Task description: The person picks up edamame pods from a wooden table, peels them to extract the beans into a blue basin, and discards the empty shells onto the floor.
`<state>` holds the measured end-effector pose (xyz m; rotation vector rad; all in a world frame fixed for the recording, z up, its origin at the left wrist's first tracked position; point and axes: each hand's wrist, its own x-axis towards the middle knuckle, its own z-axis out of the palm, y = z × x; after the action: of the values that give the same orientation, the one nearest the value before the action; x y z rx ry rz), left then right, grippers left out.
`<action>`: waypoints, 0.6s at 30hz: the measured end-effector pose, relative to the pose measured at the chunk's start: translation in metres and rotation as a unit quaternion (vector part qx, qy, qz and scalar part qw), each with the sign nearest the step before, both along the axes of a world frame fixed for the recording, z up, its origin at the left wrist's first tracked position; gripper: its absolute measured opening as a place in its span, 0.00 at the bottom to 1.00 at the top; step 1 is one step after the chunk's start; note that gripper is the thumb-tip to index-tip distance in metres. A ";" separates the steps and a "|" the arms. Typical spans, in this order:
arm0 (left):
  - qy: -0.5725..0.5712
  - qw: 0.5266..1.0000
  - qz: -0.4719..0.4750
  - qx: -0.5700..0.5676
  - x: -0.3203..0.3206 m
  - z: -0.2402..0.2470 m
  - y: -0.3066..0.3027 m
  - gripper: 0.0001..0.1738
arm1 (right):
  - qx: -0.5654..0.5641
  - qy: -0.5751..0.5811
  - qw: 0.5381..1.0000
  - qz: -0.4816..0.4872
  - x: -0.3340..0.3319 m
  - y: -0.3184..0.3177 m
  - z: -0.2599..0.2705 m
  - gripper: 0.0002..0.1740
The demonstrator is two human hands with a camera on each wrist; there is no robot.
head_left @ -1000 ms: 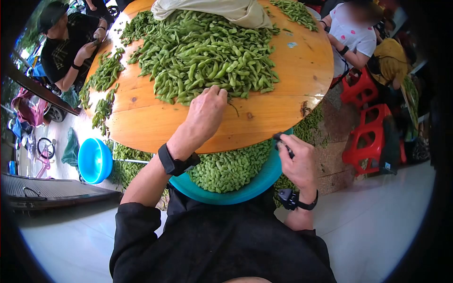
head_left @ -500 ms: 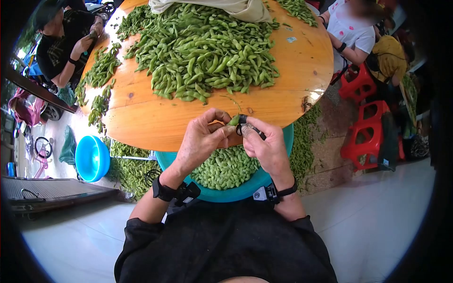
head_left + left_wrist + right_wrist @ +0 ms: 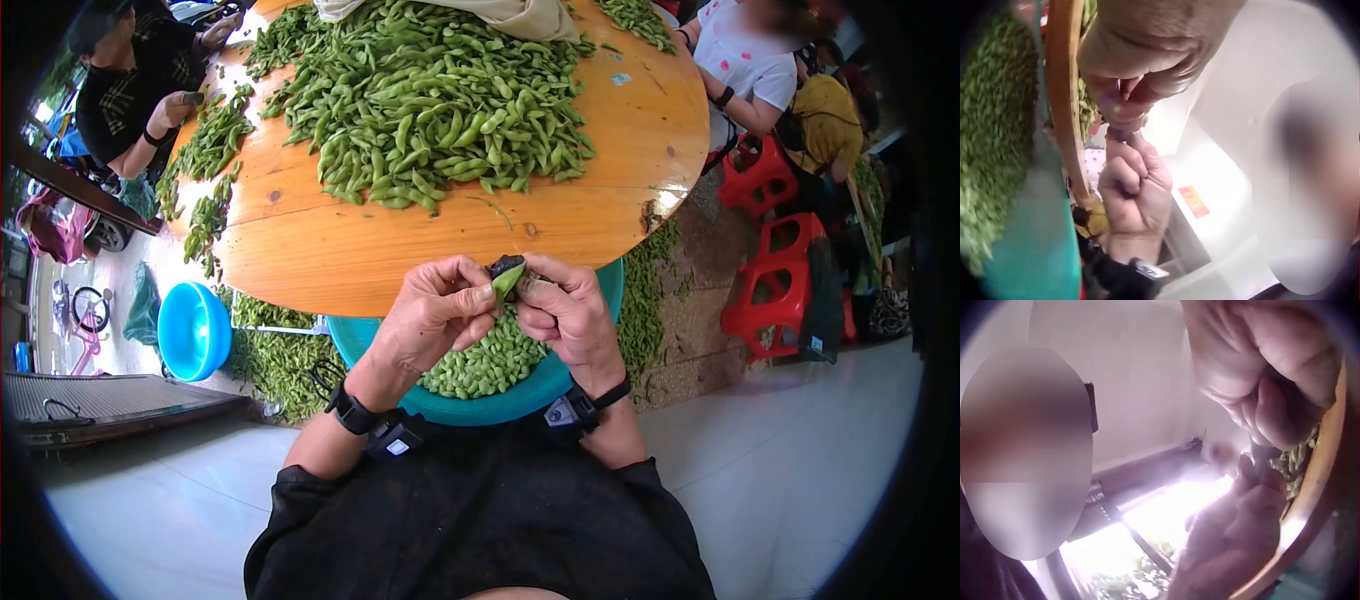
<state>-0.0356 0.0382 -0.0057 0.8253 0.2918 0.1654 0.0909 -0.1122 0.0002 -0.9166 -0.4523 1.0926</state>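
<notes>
In the head view a green soybean pod (image 3: 508, 282) is held between both hands, above the front edge of the table. My left hand (image 3: 425, 312) pinches its left side between thumb and fingers. Thumb and curled fingers of my right hand (image 3: 575, 312) grip the other side. A small black piece (image 3: 505, 264) shows right behind the pod at the fingertips. Below the hands is a teal basin (image 3: 475, 411) of shelled green beans (image 3: 482, 366). Both wrist views show the fingertips meeting, with the pod mostly hidden.
A big heap of pods (image 3: 450, 120) covers the middle of the round wooden table (image 3: 400, 245), under a pale cloth (image 3: 500, 17). Smaller pod piles lie at its left edge. A blue basin (image 3: 194, 331) and red stools (image 3: 775, 290) stand around. Other people sit at both sides.
My left hand has come back from the heap with a pod. My right hand has moved in from the right to meet it, and the pod now stands more upright between them.
</notes>
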 end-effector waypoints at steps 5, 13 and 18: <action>-0.025 0.997 0.025 -0.072 0.005 -0.003 -0.014 0.06 | -0.041 -0.060 0.996 -0.043 -0.006 -0.001 0.011 0.10; 0.068 0.949 0.075 0.298 0.001 0.000 -0.019 0.10 | -0.111 -0.287 0.942 -0.138 -0.024 0.004 0.014 0.09; 0.043 0.976 0.016 0.213 0.002 0.001 -0.002 0.17 | -0.076 -0.127 0.985 -0.092 -0.017 0.003 0.008 0.10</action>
<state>-0.0338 0.0363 -0.0044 1.2569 0.3572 0.2269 0.0744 -0.1090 0.0087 -1.2150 -0.4873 0.8540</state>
